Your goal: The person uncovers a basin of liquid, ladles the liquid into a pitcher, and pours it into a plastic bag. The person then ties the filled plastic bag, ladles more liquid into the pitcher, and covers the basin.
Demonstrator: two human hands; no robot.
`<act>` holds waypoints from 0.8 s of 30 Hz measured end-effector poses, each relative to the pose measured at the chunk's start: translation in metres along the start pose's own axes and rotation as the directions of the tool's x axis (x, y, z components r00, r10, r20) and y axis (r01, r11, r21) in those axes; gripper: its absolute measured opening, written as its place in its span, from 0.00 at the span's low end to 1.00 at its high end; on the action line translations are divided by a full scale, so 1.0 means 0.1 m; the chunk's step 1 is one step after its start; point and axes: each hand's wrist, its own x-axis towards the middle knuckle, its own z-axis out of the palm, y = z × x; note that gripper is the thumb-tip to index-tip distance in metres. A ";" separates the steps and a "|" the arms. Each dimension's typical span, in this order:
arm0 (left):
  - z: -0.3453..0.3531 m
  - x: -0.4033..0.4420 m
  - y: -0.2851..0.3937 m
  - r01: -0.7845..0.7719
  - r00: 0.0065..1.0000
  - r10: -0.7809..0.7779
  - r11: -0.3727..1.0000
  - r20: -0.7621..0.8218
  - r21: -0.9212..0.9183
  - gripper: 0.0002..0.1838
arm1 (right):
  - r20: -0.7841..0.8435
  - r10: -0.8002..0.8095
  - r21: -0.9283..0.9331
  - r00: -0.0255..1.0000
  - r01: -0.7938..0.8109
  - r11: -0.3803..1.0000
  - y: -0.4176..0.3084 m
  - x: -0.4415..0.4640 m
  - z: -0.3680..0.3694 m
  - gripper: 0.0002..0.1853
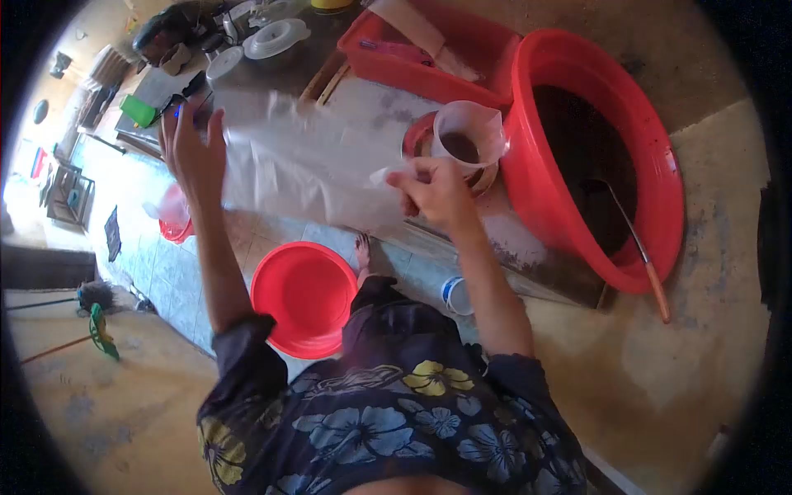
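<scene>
Plastic film (309, 169) blurs between the spread left hand (193, 153), contact unclear, and right hand (433, 191) pinching its end.

Open air lies over the tiled floor (169, 276) between the left forearm and the round red basin (304, 299). The clear plastic bag (309, 165) screens the worktop behind it; rightward passage is obstructed by the pitcher (470, 136) and large red tub (594, 161), whose rim a wooden-handled ladle (652, 276) overhangs.

Large round red basins (303, 299) (528, 177): two; oblong red tub (412, 81): one; clear plastic sheet (305, 165): one; jug (493, 134): one; ladle (640, 240): one; hands (195, 157) (437, 194): two
</scene>
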 end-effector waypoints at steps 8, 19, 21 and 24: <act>0.04 -1.53 1.09 0.678 0.678 -0.333 0.629 0.655 -0.381 0.09 | 0.352 0.039 0.132 0.935 -0.091 0.987 0.17 -0.23 0.33 0.18; 0.05 -2.61 0.58 0.485 0.274 -0.612 -0.579 0.742 -0.656 0.15 | 0.101 0.243 0.695 0.965 -0.243 0.677 1.16 -0.65 0.74 0.02; 0.02 -2.74 0.65 0.679 0.227 -0.508 -0.529 0.831 -0.509 0.18 | 0.209 0.297 0.682 0.932 -0.357 0.638 1.29 -0.71 0.73 0.06; -0.10 -2.62 0.62 0.759 0.291 -0.468 -0.418 0.835 -0.499 0.22 | 0.712 -0.085 0.444 0.697 -0.353 0.824 1.49 -0.82 0.46 0.13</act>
